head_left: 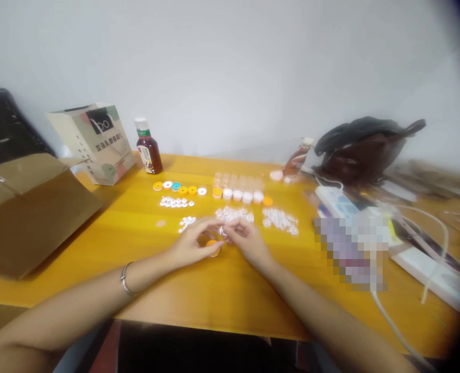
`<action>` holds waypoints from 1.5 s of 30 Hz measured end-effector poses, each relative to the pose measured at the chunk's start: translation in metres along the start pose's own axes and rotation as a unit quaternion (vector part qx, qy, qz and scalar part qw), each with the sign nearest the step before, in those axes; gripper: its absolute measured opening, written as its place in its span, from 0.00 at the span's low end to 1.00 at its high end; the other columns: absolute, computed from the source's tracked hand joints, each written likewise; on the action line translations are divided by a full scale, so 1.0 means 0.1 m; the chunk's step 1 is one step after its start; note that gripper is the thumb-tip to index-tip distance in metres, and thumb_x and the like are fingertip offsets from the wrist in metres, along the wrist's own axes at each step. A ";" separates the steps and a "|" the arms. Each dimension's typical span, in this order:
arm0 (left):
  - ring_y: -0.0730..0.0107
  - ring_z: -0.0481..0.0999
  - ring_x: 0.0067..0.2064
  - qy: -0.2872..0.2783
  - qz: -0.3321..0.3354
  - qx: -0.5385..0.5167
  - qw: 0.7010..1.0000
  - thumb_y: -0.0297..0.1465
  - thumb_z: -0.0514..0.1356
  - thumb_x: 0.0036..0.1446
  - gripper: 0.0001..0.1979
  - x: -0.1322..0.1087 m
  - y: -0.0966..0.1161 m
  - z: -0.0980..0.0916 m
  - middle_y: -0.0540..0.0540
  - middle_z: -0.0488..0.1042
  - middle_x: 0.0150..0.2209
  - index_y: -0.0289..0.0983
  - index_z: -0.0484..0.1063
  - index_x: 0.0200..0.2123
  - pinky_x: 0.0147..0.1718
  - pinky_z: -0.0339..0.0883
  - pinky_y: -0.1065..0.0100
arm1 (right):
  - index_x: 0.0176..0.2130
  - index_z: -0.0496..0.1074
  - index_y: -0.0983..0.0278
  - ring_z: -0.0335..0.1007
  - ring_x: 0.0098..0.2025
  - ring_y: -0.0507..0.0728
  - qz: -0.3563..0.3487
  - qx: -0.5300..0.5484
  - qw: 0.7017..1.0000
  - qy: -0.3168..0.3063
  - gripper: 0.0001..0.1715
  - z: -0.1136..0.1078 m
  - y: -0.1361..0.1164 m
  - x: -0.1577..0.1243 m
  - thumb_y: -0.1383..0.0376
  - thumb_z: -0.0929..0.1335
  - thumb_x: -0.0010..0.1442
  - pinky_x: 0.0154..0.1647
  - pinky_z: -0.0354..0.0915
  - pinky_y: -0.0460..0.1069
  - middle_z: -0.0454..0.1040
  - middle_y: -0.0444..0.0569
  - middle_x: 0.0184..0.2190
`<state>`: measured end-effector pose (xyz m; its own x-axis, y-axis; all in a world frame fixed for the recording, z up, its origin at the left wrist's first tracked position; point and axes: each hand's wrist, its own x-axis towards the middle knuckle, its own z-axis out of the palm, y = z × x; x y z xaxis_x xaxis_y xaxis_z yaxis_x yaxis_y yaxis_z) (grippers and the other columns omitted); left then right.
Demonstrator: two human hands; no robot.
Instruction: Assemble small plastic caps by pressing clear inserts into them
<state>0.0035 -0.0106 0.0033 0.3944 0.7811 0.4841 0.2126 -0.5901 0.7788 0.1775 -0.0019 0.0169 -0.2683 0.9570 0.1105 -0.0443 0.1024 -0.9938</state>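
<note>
My left hand is curled, its fingertips meeting those of my right hand above the table. Between the fingertips shows a small white plastic piece; my right hand pinches it from the right. An orange round cap sits behind my left thumb, partly hidden; I cannot tell whether the thumb touches it. Just beyond my hands lie a pile of small white plastic pieces, a second pile of white pieces to the right, and a small group of white pieces to the left.
Farther back are a row of coloured round caps, several small white pieces in rows, and clear containers with caps. Around them stand a cardboard box, paper bag, dark bottle, tilted bottle, black bag and power strip.
</note>
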 end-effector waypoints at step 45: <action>0.68 0.75 0.41 0.033 0.169 0.189 0.967 0.31 0.59 0.56 0.13 0.04 -0.17 -0.16 0.42 0.75 0.40 0.35 0.68 0.45 0.42 0.71 0.64 | 0.35 0.79 0.59 0.61 0.44 0.61 -0.143 -0.402 0.894 0.136 0.12 -0.55 0.36 0.44 0.57 0.68 0.54 0.46 0.60 0.57 0.68 0.52 0.38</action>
<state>-0.0127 0.0054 -0.0019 0.4431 0.5345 0.7197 0.3983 -0.8366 0.3761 0.2171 0.0589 -0.0145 -0.1077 0.8801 0.4625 0.6616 0.4106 -0.6274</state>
